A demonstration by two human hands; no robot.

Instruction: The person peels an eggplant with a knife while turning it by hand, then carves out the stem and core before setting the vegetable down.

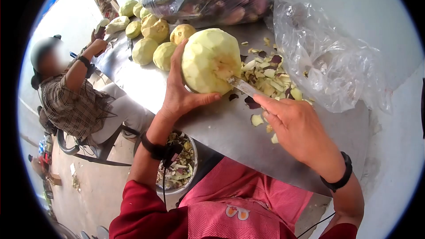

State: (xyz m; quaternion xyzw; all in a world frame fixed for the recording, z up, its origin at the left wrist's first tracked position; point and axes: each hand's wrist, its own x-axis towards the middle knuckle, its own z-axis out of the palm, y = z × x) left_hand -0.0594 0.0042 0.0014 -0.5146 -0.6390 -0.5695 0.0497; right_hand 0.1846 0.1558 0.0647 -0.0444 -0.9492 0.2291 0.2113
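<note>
A large, round, pale green peeled vegetable, apparently an eggplant (206, 57), is held over the metal table. My left hand (181, 90) is wrapped round its left and lower side, with the thumb stretched along the bottom. In my right hand (294, 126) is a knife (248, 87), gripped with the index finger along it. The blade's tip touches the browned, cut hollow on the eggplant's lower right face. Pale and dark purple peelings (270, 77) lie heaped just beyond the blade.
Several peeled eggplants (145, 51) stand at the back left. Behind are a plastic bag of purple produce (221, 0) and a crumpled clear bag (323, 57). A metal bowl of peelings (195, 168) is below the table edge (248, 163). A seated person (79, 102) works at left.
</note>
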